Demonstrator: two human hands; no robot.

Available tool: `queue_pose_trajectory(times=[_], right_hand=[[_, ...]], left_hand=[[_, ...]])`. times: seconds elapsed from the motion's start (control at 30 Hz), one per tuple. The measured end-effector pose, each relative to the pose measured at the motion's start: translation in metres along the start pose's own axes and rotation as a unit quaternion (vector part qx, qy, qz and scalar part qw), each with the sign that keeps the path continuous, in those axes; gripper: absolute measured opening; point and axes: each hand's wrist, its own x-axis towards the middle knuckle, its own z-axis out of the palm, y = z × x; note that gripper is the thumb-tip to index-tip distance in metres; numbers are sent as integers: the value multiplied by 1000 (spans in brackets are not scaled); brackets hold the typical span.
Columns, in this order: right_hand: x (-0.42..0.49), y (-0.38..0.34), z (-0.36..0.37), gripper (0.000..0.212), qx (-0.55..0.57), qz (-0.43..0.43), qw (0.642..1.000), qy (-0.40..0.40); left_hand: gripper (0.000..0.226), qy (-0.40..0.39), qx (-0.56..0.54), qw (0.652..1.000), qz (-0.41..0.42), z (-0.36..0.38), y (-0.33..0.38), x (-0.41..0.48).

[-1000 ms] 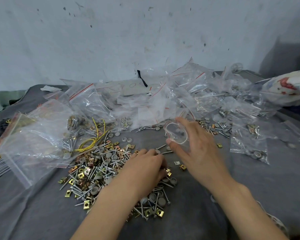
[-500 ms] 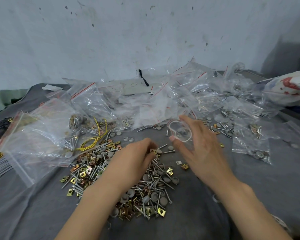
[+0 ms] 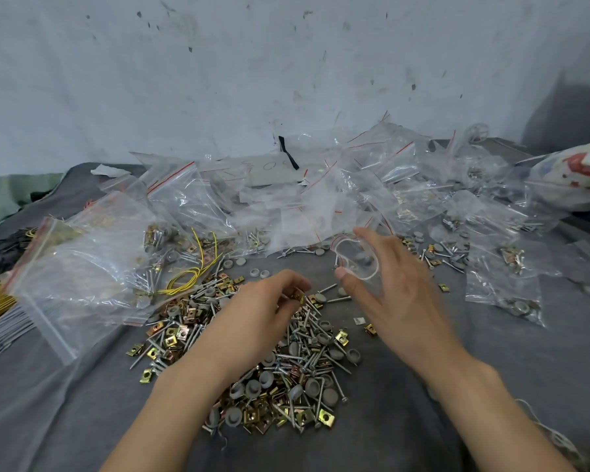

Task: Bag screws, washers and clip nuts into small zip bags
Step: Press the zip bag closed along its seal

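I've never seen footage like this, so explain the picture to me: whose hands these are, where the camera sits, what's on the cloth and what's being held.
There is no machine here. These are a person's two bare hands, filmed by one wide-angle camera worn on the head, looking forward and down. A grey cloth covers the surface. In the middle lies a loose pile of screws, grey washers and gold clip nuts. Behind it is a heap of clear zip bags, with a larger bag and yellow wire on the left. The left hand is over the pile, its curled fingers pinching what looks like a clip nut. The right hand holds a small zip bag with its mouth open.
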Motion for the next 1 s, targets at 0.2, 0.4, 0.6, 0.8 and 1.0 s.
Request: queue_pose_trajectory(times=[0.2,0.4,0.6,0.8,1.0], right_hand=[[-1,0,0,53,9,-2,1000,-1],[-2,2,-1,54,9,-5,1000,-3],[-2,4,-2,55,13,-4,1000,-2],[-3,2,-4,54,16,-5,1000,-5],[-3,0,-3,29,6,-35,999,6]], left_hand=[[17,-8,-28,1000,-1,2,2,2],[11,4,-11,1000,29,7,7,4],[14,-3,-17,999,41,11,9,4],[17,-7,-22,999,45,15,10,6],[15,38,-139,989,19,11,13,8]])
